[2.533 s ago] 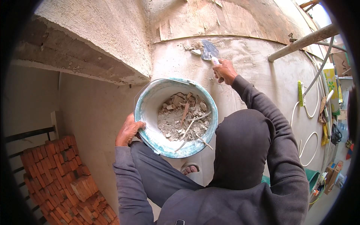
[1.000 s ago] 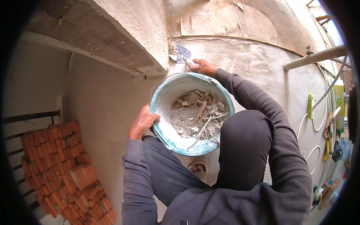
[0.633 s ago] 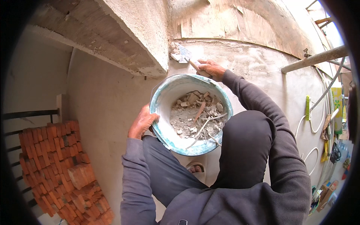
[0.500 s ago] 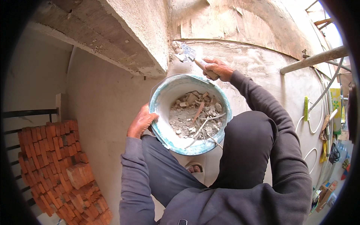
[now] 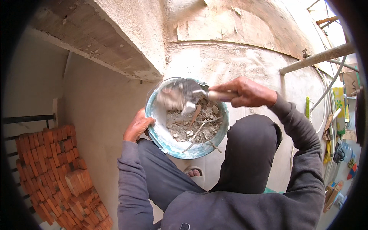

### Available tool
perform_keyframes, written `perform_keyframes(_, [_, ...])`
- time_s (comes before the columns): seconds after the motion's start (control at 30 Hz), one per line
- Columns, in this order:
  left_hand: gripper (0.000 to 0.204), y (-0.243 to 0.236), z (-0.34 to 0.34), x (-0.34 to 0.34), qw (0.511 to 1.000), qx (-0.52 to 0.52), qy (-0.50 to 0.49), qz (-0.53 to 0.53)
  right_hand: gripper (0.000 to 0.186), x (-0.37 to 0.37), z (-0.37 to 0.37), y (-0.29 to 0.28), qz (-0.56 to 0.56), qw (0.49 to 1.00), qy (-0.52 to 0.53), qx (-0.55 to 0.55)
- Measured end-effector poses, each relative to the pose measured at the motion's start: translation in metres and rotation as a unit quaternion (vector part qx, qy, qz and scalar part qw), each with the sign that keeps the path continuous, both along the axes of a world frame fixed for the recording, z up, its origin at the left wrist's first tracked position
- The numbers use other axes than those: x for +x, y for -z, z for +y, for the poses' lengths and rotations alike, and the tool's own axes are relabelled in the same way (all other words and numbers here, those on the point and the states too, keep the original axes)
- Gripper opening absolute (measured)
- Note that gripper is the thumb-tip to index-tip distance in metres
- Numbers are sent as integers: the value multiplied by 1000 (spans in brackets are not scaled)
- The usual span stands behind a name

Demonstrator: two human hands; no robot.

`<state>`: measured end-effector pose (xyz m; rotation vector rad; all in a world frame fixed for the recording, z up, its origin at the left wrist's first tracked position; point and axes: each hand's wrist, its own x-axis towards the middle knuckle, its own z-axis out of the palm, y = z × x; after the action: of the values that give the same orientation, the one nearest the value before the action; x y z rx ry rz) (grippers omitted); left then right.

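Note:
Between my knees stands a teal bucket (image 5: pixel 158 132), its inside coated whitish. Rubble (image 5: pixel 205 124) lies in it: grey chunks, dust, a reddish strip and a few pale sticks. My left hand (image 5: pixel 138 125) grips the bucket's left rim, fingers partly hidden behind the wall. Over the bucket's far side, my right hand (image 5: pixel 251 92) is closed round the handle of a trowel (image 5: pixel 191 91). Motion smears the trowel's blade and the debris falling off it into the bucket.
Stacked red bricks (image 5: pixel 53 165) stand at the left by a black railing (image 5: pixel 28 119). A concrete beam (image 5: pixel 111 42) juts in overhead at the far left. At the right, a metal pole (image 5: pixel 318 59) reaches in, with hoses and assorted items beyond.
My right hand has brought the trowel from the floor beyond the bucket back over its opening, tipping debris in. My left hand still holds the rim.

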<state>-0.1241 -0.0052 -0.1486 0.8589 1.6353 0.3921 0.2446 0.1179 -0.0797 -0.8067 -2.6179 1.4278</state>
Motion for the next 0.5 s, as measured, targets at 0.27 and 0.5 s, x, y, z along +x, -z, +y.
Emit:
perform_keyframes(0.27, [48,4,-5,-4,998,62,7,-12,67,43,3,40,54,947,293,-123])
perform_keyframes(0.5, [52,-2,-3,1,999,38,3,-6,57,115,23,165,128,733,642,-184])
